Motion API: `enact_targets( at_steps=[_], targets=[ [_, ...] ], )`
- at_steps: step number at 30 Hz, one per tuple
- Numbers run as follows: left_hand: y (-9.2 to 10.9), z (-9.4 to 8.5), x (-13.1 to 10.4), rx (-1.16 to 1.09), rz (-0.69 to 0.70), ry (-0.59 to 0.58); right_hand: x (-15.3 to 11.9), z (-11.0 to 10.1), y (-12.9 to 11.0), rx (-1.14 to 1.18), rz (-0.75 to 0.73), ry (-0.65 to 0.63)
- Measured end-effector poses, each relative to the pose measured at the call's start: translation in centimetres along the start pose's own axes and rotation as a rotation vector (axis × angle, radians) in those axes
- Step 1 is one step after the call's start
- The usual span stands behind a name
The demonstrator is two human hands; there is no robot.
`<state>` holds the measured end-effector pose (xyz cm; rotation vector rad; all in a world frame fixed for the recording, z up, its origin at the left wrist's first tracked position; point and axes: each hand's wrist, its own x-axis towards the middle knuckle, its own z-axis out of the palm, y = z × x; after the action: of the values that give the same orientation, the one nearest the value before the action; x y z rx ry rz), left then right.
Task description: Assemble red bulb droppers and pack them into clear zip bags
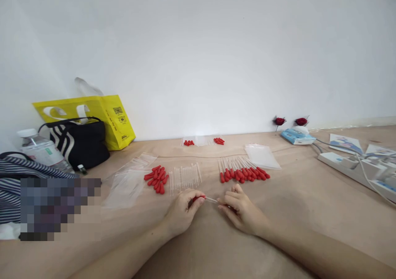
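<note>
My left hand (182,211) is closed around a red rubber dropper bulb (202,197), mostly hidden by the fingers. A thin clear dropper tube (211,199) runs from the bulb's mouth to my right hand (245,213), whose fingertips pinch its far end. How deep the tube sits in the bulb I cannot tell. Beyond my left hand lie a pile of loose red bulbs (157,179) and a row of clear tubes (185,176). Past my right hand, several droppers (244,173) with red bulbs fitted lie side by side, bulbs toward me.
Clear plastic bags (125,184) lie at left, another bag (262,156) at right. Small bags with red bulbs (188,143) rest by the wall. A yellow bag (119,124), black bag (91,143) and bottle (43,149) stand left; tissues (297,136) and a power strip (340,161) lie right.
</note>
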<state>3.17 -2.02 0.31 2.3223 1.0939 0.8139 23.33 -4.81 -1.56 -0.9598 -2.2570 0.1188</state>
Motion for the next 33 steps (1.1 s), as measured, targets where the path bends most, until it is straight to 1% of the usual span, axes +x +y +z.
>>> enact_targets(
  at_steps=[4, 8, 12, 17, 24, 33],
  targets=[
    [0.0, 0.0, -0.2, 0.056, 0.027, -0.015, 0.0, -0.3, 0.2, -0.025, -0.037, -0.032],
    [0.6, -0.2, -0.3, 0.148, 0.127, -0.03, 0.0, -0.5, 0.4, -0.054, -0.063, -0.033],
    [0.8, -0.2, -0.4, 0.175, 0.216, -0.015, 0.0, -0.5, 0.2, -0.057, -0.049, -0.029],
    [0.5, 0.1, -0.5, 0.159, 0.307, -0.001, 0.2, -0.4, -0.1, -0.051, -0.019, -0.024],
    [0.4, 0.3, -0.5, 0.164, 0.337, 0.007, 0.4, -0.1, -0.3, -0.053, 0.021, -0.044],
    [0.2, 0.3, -0.7, 0.182, 0.32, -0.068, 0.6, -0.2, -0.6, -0.029, 0.056, -0.117]
  ],
)
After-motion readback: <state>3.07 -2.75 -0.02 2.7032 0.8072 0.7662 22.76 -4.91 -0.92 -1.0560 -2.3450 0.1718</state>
